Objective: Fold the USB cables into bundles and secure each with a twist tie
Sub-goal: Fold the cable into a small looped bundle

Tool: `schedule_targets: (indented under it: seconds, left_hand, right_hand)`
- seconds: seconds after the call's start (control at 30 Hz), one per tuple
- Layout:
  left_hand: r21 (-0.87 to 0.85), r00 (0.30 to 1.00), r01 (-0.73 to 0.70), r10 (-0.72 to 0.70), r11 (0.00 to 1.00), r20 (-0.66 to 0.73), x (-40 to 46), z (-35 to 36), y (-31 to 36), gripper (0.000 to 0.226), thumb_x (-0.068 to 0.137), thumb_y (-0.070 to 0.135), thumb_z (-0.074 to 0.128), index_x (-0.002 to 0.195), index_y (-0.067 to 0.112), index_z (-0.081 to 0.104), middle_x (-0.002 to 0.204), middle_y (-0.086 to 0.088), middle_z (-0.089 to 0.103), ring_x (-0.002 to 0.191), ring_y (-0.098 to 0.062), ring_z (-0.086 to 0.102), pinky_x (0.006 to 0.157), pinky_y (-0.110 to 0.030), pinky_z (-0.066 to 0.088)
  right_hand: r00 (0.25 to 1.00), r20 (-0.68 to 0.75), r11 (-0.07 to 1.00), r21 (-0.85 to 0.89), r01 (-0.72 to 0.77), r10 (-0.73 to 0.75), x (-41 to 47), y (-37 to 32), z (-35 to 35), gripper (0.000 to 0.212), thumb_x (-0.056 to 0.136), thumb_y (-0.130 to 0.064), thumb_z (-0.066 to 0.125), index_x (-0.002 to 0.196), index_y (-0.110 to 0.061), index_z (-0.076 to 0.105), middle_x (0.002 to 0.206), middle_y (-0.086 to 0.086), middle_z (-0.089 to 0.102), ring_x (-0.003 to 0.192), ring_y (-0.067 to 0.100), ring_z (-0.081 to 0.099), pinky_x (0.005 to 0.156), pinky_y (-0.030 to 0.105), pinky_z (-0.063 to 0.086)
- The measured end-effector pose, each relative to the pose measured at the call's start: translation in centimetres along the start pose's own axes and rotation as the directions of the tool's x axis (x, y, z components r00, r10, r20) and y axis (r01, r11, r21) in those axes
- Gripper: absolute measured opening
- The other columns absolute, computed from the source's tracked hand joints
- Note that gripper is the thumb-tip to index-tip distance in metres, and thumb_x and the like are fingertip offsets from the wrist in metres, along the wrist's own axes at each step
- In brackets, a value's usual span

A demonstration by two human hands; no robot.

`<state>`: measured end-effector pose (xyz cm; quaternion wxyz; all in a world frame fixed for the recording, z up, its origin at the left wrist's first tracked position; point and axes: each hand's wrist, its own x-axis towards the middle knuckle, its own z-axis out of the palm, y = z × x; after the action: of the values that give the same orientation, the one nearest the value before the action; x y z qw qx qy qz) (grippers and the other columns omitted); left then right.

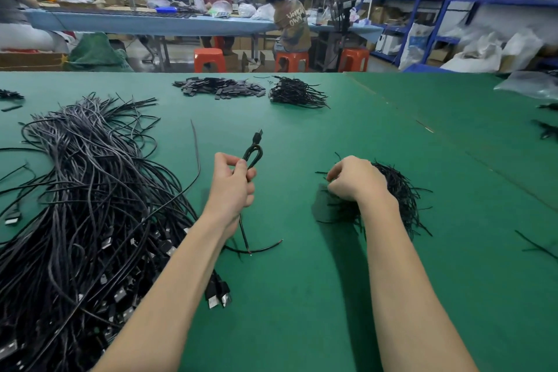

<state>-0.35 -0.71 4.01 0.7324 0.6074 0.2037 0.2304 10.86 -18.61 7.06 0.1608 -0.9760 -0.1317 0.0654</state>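
left hand [232, 187] gripping folded cable [254, 154], right hand [354, 180] on ties [398, 190]

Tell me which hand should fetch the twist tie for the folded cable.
Right. The right hand already rests on the pile of twist ties, fingers curled at its edge, while the left hand grips the folded cable and would likely lose the fold if it let go.

A plain green desk [302, 296] carries black USB cables [84, 205] with silver plugs at left and black twist ties [398, 193] at right, orange stools [210, 59] beyond
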Motion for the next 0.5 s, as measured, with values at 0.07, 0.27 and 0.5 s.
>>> schedule_targets:
  seconds: [0.07, 0.27, 0.5]
  left_hand:
    - [0.005, 1.0, -0.002, 0.002, 1.0, 0.007, -0.1, 0.2, 0.0, 0.019, 0.108, 0.015, 0.034, 0.091, 0.021, 0.033, 0.073, 0.0, 0.047, 0.042, -0.004, 0.025, 0.036, -0.016, 0.02]
    - [0.014, 1.0, -0.02, 0.02, 1.0, 0.017, -0.3, 0.4, 0.0, 0.018, 0.108, 0.016, 0.035, 0.091, 0.021, 0.034, 0.074, 0.0, 0.048, 0.043, -0.003, 0.027, 0.037, -0.015, 0.021]
    - [0.026, 0.999, -0.016, 0.015, 1.0, 0.031, -0.5, 0.5, 0.3, 0.017, 0.108, 0.017, 0.036, 0.092, 0.021, 0.034, 0.074, 0.001, 0.049, 0.042, -0.003, 0.028, 0.037, -0.015, 0.022]
  right_hand:
    - [0.999, 0.014, 0.999, -0.031, -0.031, 0.032, 0.2, 0.3, 0.1, 0.029, 0.084, -0.013, 0.063, 0.11, -0.022, 0.073, 0.113, 0.005, 0.07, 0.102, 0.029, 0.064, 0.079, 0.032, 0.05]
    - [0.996, -0.002, 0.996, -0.002, -0.087, 0.087, 0.6, 0.5, 1.1, 0.026, 0.084, -0.022, 0.071, 0.11, -0.024, 0.074, 0.121, 0.005, 0.068, 0.11, 0.029, 0.063, 0.087, 0.034, 0.052]
    - [0.998, 0.018, 0.998, 0.02, -0.06, 0.06, 0.7, 0.2, 1.3, 0.024, 0.084, -0.017, 0.069, 0.106, -0.026, 0.076, 0.119, 0.007, 0.067, 0.106, 0.031, 0.064, 0.084, 0.034, 0.053]
